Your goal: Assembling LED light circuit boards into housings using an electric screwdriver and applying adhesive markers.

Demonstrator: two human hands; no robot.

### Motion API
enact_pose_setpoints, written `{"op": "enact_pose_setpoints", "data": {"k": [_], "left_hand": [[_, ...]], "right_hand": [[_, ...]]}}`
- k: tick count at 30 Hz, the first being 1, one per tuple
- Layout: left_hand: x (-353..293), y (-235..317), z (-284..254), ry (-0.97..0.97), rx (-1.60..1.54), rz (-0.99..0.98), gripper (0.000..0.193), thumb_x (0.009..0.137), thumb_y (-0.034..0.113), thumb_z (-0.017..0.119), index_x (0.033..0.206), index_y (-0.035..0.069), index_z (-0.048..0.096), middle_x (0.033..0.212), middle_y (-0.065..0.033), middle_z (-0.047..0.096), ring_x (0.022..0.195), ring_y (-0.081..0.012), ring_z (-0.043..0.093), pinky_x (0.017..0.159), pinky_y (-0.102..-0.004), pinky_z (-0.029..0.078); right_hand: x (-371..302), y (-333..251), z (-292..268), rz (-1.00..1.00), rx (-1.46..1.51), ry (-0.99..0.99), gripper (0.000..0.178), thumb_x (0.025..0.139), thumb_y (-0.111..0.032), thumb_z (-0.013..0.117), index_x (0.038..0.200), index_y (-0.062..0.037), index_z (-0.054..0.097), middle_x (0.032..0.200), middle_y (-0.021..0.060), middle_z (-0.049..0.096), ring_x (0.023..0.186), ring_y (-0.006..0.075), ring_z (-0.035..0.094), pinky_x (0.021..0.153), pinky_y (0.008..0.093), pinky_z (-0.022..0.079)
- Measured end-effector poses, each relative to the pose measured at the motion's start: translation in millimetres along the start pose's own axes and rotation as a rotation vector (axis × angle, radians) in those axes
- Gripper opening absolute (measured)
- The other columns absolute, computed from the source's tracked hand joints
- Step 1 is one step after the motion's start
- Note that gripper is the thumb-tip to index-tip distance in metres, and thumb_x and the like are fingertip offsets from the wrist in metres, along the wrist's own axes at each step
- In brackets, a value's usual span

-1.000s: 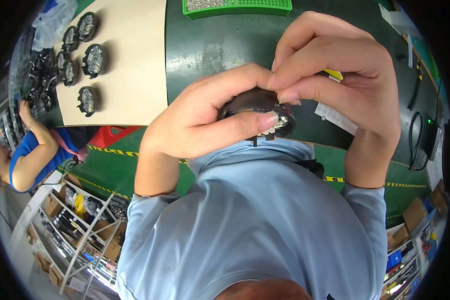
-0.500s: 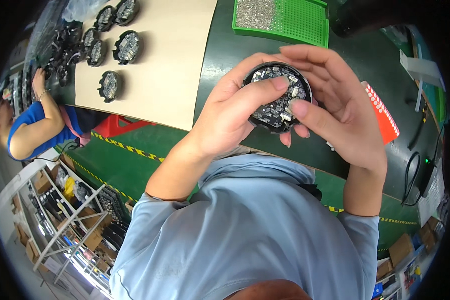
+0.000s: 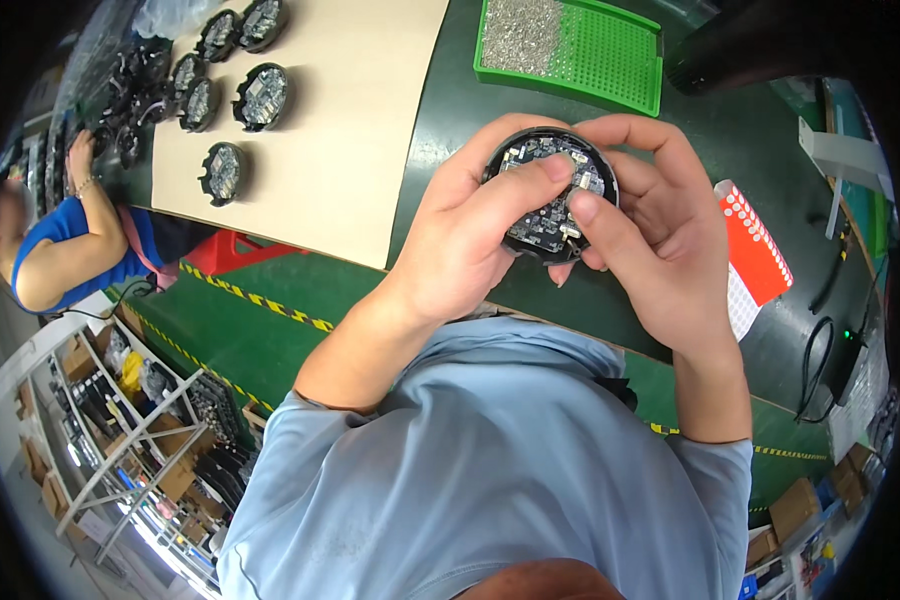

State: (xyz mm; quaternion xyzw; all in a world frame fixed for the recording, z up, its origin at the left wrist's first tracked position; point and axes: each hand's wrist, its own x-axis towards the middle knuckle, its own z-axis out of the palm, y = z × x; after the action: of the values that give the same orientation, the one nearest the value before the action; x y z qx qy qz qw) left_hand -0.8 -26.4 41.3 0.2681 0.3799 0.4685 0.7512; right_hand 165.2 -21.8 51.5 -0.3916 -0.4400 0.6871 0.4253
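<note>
Between both hands is a round black housing with a circuit board seated in it, its component side facing up. My left hand wraps the housing's left side, and its thumb presses on the board near the centre. From the right, my right hand grips the rim, the thumb tip resting on the board's right part and the fingers curled behind. The undersides of the fingers and the back of the housing are hidden.
Several similar housings with boards lie on a beige sheet at left. A green perforated tray of small metal parts stands beyond my hands. Right of them lies a red-and-white dotted sheet. At far left a co-worker's arm reaches black parts.
My right hand has closed in on the housing and shifted slightly left, its thumb moving a little up and left on the board. My left hand keeps its hold.
</note>
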Motion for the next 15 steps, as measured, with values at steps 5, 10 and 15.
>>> {"op": "enact_pose_setpoints", "data": {"k": [5,10,15], "left_hand": [[-0.6,-2.7,-4.7,-0.058,-0.093,0.009,0.026,0.104,0.015,0.056,0.124,-0.001,0.056,0.102,-0.0126,0.067,0.079,-0.0203,0.069,0.058,-0.0332,0.057],[-2.7,-3.6,-1.6,-0.078,-0.078,0.041,0.028,0.105,0.016,0.055,0.127,0.001,0.054,0.104,-0.0119,0.067,0.083,-0.0193,0.069,0.063,-0.0332,0.058],[-7.6,-2.5,-0.6,-0.079,-0.017,0.092,0.029,0.106,0.016,0.054,0.129,0.001,0.053,0.104,-0.0110,0.067,0.084,-0.0171,0.068,0.067,-0.0330,0.059]], "right_hand": [[-0.7,1.2,-3.6,-0.039,0.006,-0.037,0.034,0.100,0.002,0.061,0.131,0.0038,0.046,0.114,0.0148,0.068,0.088,0.0130,0.067,0.067,0.0274,0.061],[-1.6,6.2,-4.1,-0.097,0.024,-0.031,0.035,0.099,0.003,0.061,0.131,0.0038,0.046,0.113,0.0142,0.068,0.087,0.0121,0.067,0.065,0.0258,0.060],[-2.4,5.7,-3.2,-0.146,-0.030,-0.047,0.036,0.099,0.004,0.062,0.131,0.0037,0.046,0.112,0.0144,0.069,0.086,0.0120,0.066,0.064,0.0250,0.059]]}}
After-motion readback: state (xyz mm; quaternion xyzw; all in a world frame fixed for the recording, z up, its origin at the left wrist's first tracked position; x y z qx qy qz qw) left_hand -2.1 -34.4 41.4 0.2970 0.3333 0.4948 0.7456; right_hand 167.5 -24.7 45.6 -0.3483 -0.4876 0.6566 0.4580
